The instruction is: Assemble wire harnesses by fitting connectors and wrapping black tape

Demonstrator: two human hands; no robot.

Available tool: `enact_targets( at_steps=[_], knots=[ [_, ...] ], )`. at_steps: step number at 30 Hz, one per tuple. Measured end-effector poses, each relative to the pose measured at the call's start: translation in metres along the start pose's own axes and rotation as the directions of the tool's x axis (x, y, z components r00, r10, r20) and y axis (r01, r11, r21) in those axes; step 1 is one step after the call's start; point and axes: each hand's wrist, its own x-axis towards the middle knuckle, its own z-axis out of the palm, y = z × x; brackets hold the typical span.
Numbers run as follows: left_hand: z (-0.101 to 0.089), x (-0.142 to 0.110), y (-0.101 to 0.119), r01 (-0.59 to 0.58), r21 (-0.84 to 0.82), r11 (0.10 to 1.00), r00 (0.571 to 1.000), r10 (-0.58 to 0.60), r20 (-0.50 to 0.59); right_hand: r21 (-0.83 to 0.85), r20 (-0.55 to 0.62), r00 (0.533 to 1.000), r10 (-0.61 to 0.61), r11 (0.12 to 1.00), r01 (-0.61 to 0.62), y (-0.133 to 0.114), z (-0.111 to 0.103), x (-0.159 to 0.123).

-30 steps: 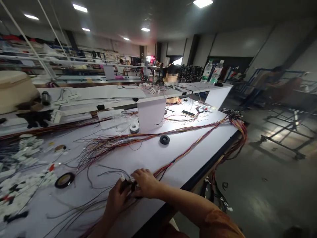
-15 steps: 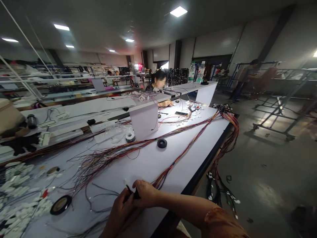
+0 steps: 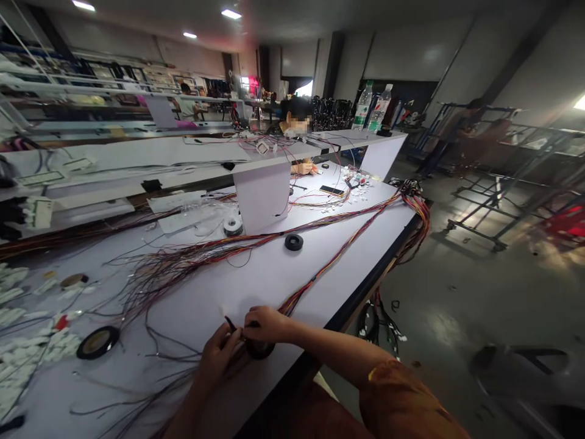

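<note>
Black tape roll (image 3: 259, 350) has popped into view, right hand (image 3: 267, 324) gripping it, left hand (image 3: 218, 356) pinching a wire end (image 3: 231, 325).

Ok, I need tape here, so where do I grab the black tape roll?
Pinch the black tape roll by its outer rim from above, coming from the right with the left hand: it lies flat, rim exposed.

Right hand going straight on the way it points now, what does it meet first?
Probably the dark wire end held in the left hand, just ahead of the right hand; depth is unclear, as they nearly touch.
</note>
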Motion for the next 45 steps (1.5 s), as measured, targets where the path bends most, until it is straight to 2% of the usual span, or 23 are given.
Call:
enact_targets(
  at_steps=[4, 9, 11, 15, 18, 20, 21, 22, 24, 25, 26, 27, 28, 29, 30, 31, 32, 34, 36, 39, 40, 42, 45],
  knots=[
    [0.004, -0.005, 0.004, 0.088, -0.048, 0.995, 0.993, -0.092, -0.079, -0.092, 0.048, 0.998, -0.043, 0.995, 0.047, -0.009, 0.005, 0.002],
    [0.005, -0.01, 0.0, 0.219, -0.11, 0.969, 0.962, -0.233, -0.139, -0.187, -0.029, 0.999, -0.019, 0.982, 0.014, -0.016, 0.014, 0.001],
    [0.005, -0.009, -0.003, 0.247, -0.183, 0.951, 0.953, -0.273, -0.131, -0.182, 0.035, 0.999, -0.028, 0.983, 0.034, -0.014, 0.009, 0.004],
    [0.004, -0.004, -0.007, 0.214, -0.238, 0.947, 0.961, -0.248, -0.123, -0.26, 0.242, 0.964, -0.111, 0.95, 0.175, -0.017, -0.014, 0.01],
    [0.002, -0.002, -0.005, 0.213, -0.142, 0.967, 0.968, -0.228, -0.101, -0.451, 0.247, 0.946, -0.211, 0.839, 0.305, -0.035, -0.019, -0.001],
    [0.003, -0.002, -0.002, 0.197, -0.124, 0.973, 0.973, -0.209, -0.094, -0.467, 0.266, 0.923, -0.277, 0.801, 0.374, -0.054, -0.013, -0.017],
    [0.003, 0.0, -0.001, 0.187, -0.124, 0.974, 0.974, -0.201, -0.108, -0.424, 0.288, 0.909, -0.3, 0.812, 0.402, -0.065, -0.008, -0.026],
    [0.004, 0.002, 0.0, 0.189, -0.113, 0.975, 0.963, -0.207, -0.175, -0.336, 0.336, 0.873, -0.353, 0.822, 0.461, -0.074, -0.003, -0.035],
    [0.004, 0.006, -0.002, 0.196, -0.137, 0.971, 0.909, -0.233, -0.345, -0.085, 0.403, 0.714, -0.573, 0.753, 0.652, -0.086, 0.002, -0.045],
    [0.003, 0.007, -0.004, 0.184, -0.178, 0.967, 0.897, -0.24, -0.371, 0.009, 0.375, 0.663, -0.648, 0.717, 0.697, -0.086, 0.001, -0.044],
    [0.002, 0.008, -0.005, 0.176, -0.219, 0.96, 0.907, -0.245, -0.343, 0.022, 0.301, 0.7, -0.648, 0.738, 0.674, -0.08, -0.002, -0.036],
    [0.0, 0.006, -0.007, 0.178, -0.258, 0.95, 0.919, -0.254, -0.301, -0.036, 0.19, 0.815, -0.548, 0.825, 0.563, -0.068, -0.008, -0.023],
    [-0.001, 0.004, -0.008, 0.176, -0.283, 0.943, 0.934, -0.251, -0.255, -0.087, 0.109, 0.908, -0.405, 0.906, 0.415, -0.05, -0.016, -0.004],
    [-0.003, 0.0, -0.008, 0.165, -0.296, 0.941, 0.949, -0.233, -0.212, -0.128, -0.017, 0.973, -0.229, 0.966, 0.225, -0.029, -0.024, 0.016],
    [-0.005, -0.005, -0.008, 0.146, -0.299, 0.943, 0.961, -0.207, -0.184, -0.162, -0.129, 0.988, -0.083, 0.985, 0.061, -0.006, -0.032, 0.037],
    [-0.007, -0.01, -0.007, 0.124, -0.288, 0.95, 0.969, -0.178, -0.169, -0.189, -0.197, 0.98, 0.018, 0.98, -0.056, 0.015, -0.039, 0.056],
    [-0.01, -0.016, -0.005, 0.103, -0.264, 0.959, 0.975, -0.15, -0.165, -0.218, -0.222, 0.972, 0.071, 0.968, -0.121, 0.033, -0.044, 0.07],
    [-0.016, -0.024, -0.001, 0.077, -0.164, 0.983, 0.977, -0.108, -0.185, -0.244, -0.276, 0.961, 0.025, 0.965, -0.095, 0.049, -0.045, 0.083],
    [-0.023, -0.027, 0.004, 0.053, 0.002, 0.999, 0.973, -0.051, -0.226, -0.144, -0.198, 0.975, -0.097, 0.987, 0.069, 0.04, -0.034, 0.076],
    [-0.037, -0.024, 0.013, -0.014, 0.25, 0.968, 0.964, 0.08, -0.253, 0.129, 0.033, 0.962, -0.27, 0.956, 0.263, 0.006, -0.01, 0.052],
    [-0.042, -0.022, 0.017, -0.03, 0.328, 0.944, 0.962, 0.116, -0.246, 0.186, 0.062, 0.953, -0.295, 0.942, 0.279, -0.004, -0.003, 0.046],
    [-0.052, -0.019, 0.028, -0.049, 0.489, 0.871, 0.949, 0.193, -0.249, 0.25, 0.026, 0.961, -0.276, 0.932, 0.262, -0.015, 0.005, 0.041],
    [-0.05, -0.019, 0.043, -0.103, 0.653, 0.751, 0.891, 0.361, -0.275, 0.438, -0.074, 0.992, -0.099, 0.891, 0.121, -0.013, 0.003, 0.049]
  ],
)
